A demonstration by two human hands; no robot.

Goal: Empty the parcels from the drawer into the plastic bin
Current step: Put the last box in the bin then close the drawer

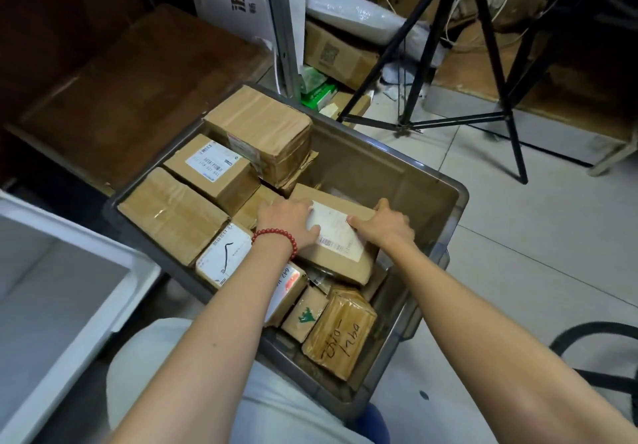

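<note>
A grey plastic bin [445, 209] stands on the floor in front of me, filled with several brown cardboard parcels. Both my hands hold one flat brown parcel with a white label [340, 254] inside the bin, tilted over the others. My left hand [290, 224], with a red bead bracelet at the wrist, grips its left edge. Fingers of my right hand [383, 224] curl over its far right edge. At the lower left is the white drawer [69, 271]; the part of its inside that shows holds no parcels.
A black tripod [459, 64] stands on the tiled floor behind the bin. Cardboard boxes, a white wrapped bundle [355, 15] and a green packet [317, 93] are piled beyond it. A dark wooden surface [138, 81] lies to the left. A black chair base [600, 357] sits at right.
</note>
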